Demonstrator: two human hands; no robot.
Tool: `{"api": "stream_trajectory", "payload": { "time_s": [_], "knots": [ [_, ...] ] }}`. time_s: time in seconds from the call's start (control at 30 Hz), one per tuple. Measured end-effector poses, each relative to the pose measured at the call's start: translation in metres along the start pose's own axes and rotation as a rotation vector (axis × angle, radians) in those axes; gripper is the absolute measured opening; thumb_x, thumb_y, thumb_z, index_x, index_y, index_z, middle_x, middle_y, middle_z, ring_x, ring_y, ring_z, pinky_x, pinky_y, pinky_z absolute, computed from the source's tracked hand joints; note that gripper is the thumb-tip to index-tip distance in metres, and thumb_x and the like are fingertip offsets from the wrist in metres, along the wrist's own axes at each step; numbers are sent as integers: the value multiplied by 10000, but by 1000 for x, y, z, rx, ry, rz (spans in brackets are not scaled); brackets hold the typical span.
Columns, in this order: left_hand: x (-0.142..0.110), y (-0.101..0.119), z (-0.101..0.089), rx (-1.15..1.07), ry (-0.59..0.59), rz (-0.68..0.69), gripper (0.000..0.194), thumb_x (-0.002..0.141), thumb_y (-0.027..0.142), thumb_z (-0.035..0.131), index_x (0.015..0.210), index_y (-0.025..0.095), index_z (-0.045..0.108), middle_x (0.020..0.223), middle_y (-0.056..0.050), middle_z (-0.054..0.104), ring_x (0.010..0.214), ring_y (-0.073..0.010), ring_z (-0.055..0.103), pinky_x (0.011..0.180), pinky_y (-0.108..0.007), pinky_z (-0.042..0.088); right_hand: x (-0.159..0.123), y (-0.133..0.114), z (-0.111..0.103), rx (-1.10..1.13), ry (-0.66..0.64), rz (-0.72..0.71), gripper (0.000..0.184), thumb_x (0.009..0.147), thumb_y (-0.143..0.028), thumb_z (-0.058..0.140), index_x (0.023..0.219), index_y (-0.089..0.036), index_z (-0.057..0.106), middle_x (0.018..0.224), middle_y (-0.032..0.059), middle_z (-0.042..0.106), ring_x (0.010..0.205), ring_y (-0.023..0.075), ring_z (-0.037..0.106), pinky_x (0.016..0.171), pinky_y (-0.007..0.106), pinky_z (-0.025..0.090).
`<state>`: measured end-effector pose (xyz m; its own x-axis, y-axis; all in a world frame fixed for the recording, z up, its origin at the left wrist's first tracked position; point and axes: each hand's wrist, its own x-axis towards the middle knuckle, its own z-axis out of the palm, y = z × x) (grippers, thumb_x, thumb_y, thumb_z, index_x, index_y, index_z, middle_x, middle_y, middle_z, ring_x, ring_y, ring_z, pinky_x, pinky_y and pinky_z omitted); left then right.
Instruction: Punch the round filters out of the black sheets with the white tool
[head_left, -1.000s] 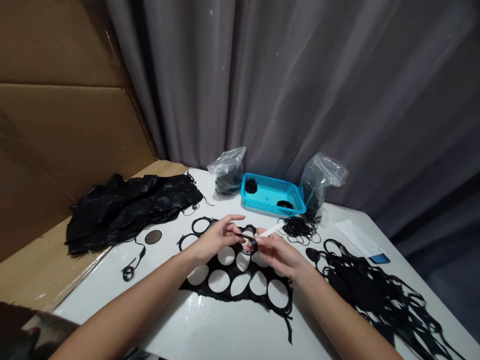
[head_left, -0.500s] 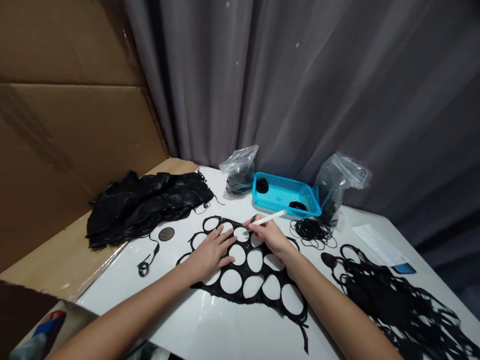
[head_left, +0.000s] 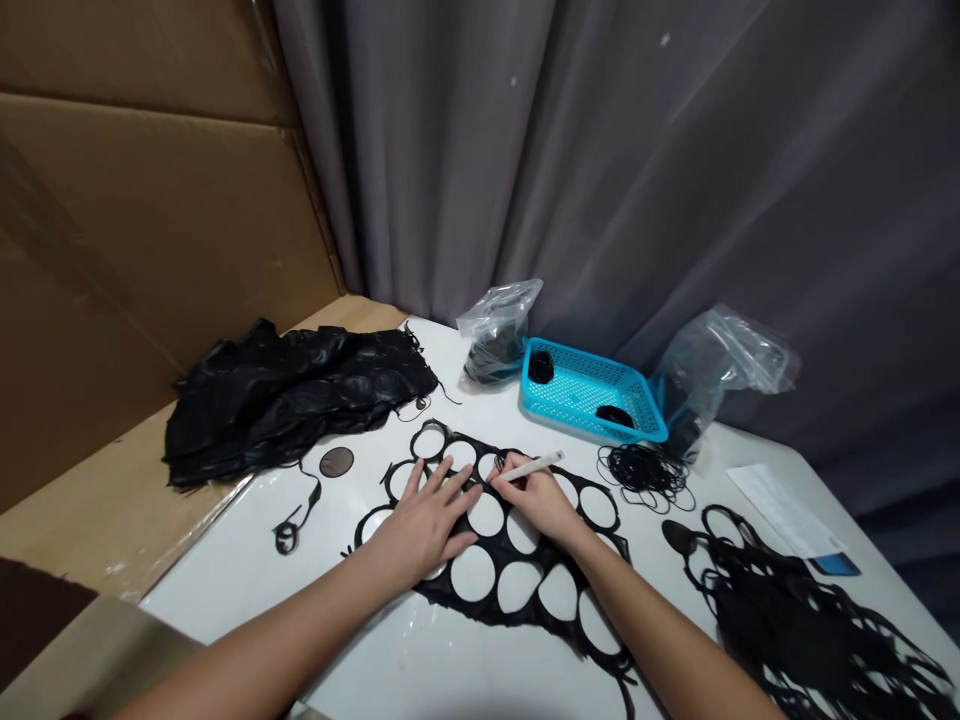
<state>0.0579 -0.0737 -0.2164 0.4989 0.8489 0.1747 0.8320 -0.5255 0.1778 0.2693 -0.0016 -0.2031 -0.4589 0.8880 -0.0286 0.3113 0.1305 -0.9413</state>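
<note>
A black sheet of thin material point(head_left: 501, 552) with several large round holes lies flat on the white table point(head_left: 442, 668). My left hand point(head_left: 427, 515) rests palm down on its left half, fingers spread. My right hand point(head_left: 534, 497) pinches a slim white pen-like tool point(head_left: 536, 465), tilted up to the right, with its tip low near a hole's rim at the sheet's upper middle. Some thin black strands sit by the right fingertips. The exact tip of the tool is too small to make out.
A crumpled black pile point(head_left: 300, 395) lies at the left, beside a dark disc point(head_left: 336, 461). Behind are a blue basket point(head_left: 577, 412), two clear bags point(head_left: 495, 345) and a black thread coil point(head_left: 643, 475). Holed black scraps point(head_left: 810, 620) and white paper point(head_left: 780, 508) lie right. Cardboard point(head_left: 150, 230) stands left.
The camera view has shifted slightly. My right hand and the tool have moved a little over the sheet, the tool now lying at a lower angle. My left hand still presses the sheet.
</note>
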Motion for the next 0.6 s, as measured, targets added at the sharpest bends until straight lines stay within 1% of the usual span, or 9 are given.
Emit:
{"api": "stream_trajectory", "payload": {
  "time_s": [0.2,0.33,0.4,0.47,0.53,0.57,0.6],
  "knots": [
    [-1,-1,-2,5,15,21,620,935,418,624,1498,285,403,1552,-70,429,1453,-354,323,1174,-619,152,0,1,0,-34,32,-7,215,857,-319,602,720,-227,464,851,8,684,781,186,600,706,287,428],
    [0,0,-5,-5,2,14,607,924,397,626,1484,273,428,1547,-65,438,1449,-347,332,1182,-585,167,-2,1,-1,-81,22,-34,201,889,-305,577,743,-226,463,861,15,679,758,180,594,693,287,440],
    [0,1,-7,-10,-5,5,594,917,392,629,1469,265,450,1544,-66,441,1451,-350,327,1181,-584,178,-5,1,2,-192,31,-125,189,916,-269,547,751,-224,468,861,28,664,775,187,592,715,299,448],
    [1,1,-8,-14,-21,-5,576,920,388,621,1459,264,461,1552,-60,430,1454,-354,319,1175,-595,186,-9,2,8,-386,43,-286,165,943,-214,492,778,-220,489,869,52,649,811,207,579,752,325,448],
    [1,2,-9,-13,-42,-9,568,927,387,609,1461,263,458,1561,-55,416,1459,-362,304,1169,-610,187,-10,4,13,-600,25,-442,137,936,-144,448,846,-212,524,920,86,650,868,235,562,778,348,443],
    [1,2,-10,-11,-48,-10,565,932,393,603,1463,266,456,1565,-51,410,1461,-365,296,1168,-614,186,-8,5,12,-689,18,-487,143,921,-115,436,877,-208,536,941,99,651,882,244,554,777,353,440],
    [1,3,-11,-8,-52,-11,564,935,401,600,1463,269,456,1567,-48,407,1463,-369,290,1168,-615,187,-5,7,8,-757,34,-501,157,905,-97,431,892,-206,542,946,105,650,882,249,549,768,351,437]
  ]
}}
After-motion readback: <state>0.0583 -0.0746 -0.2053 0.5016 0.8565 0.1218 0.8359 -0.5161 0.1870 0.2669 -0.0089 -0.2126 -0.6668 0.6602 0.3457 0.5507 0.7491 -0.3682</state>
